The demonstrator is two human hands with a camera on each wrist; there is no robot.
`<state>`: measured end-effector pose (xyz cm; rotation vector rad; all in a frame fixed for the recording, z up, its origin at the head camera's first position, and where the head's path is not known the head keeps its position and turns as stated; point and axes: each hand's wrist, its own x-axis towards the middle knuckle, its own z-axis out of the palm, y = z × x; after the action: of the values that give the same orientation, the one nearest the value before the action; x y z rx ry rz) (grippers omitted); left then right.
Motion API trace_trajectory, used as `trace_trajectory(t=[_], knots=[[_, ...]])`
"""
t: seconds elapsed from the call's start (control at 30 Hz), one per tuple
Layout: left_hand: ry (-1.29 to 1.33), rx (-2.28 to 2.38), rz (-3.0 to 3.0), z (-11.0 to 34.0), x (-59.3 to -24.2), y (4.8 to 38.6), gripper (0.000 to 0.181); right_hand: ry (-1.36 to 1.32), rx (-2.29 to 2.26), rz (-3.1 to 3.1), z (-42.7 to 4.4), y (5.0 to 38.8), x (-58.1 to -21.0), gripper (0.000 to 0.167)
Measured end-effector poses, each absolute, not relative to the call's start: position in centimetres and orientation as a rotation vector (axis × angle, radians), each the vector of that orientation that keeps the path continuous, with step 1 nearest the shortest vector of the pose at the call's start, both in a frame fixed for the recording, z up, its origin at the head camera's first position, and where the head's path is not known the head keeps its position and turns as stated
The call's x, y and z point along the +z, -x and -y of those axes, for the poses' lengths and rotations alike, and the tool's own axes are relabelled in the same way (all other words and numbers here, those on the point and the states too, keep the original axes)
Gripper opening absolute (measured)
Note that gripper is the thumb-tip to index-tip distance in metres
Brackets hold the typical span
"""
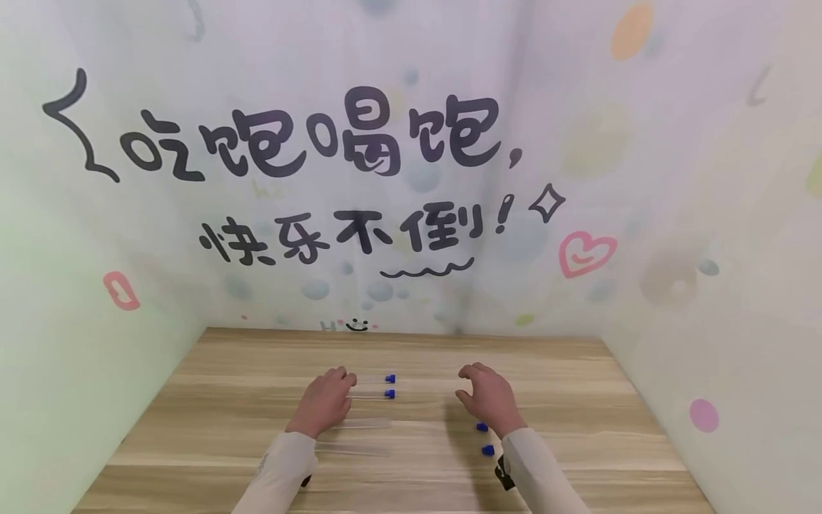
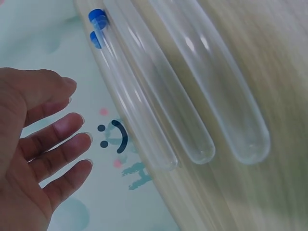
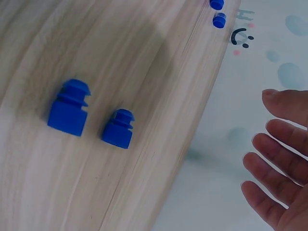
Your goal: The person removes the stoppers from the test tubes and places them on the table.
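Note:
Two clear test tubes with blue stoppers (image 1: 390, 394) lie side by side on the wooden table, partly behind my left hand (image 1: 324, 402). That hand hovers over their closed ends, fingers loosely bent and holding nothing. Nearer to me lie two unstoppered clear test tubes, one (image 1: 367, 423) just in front of the other (image 1: 359, 450). My right hand (image 1: 491, 396) is raised above the table's right part, its fingers relaxed and apart with nothing in them. Below it, two loose blue stoppers (image 3: 70, 108) rest on the wood, one closer to me than the other.
The wooden table (image 1: 424, 478) is enclosed by a white printed backdrop (image 1: 359, 300) at the back and pale walls at both sides. A black wrist strap piece (image 1: 505, 473) shows beside the right sleeve (image 1: 539, 471).

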<state>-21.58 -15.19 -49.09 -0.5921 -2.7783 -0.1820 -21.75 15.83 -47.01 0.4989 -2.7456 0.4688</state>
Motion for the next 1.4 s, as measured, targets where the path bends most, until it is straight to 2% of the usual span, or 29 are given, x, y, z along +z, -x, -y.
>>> trace_trajectory(t=[0.53,1.13,1.4], knots=[[0.601,-0.149,2.799,15.7,-50.4,22.7,0.016,-0.532,0.48,2.818,-15.0,22.9,-48.1,0.027],[0.584,-0.12,2.881,15.2,-51.4,24.1,0.017,-0.777,0.528,2.698,-12.7,23.8,-49.8,0.022],[0.602,-0.076,2.905,15.1,-51.4,24.0,0.019,-0.668,0.487,2.846,-11.8,24.3,-50.6,0.025]])
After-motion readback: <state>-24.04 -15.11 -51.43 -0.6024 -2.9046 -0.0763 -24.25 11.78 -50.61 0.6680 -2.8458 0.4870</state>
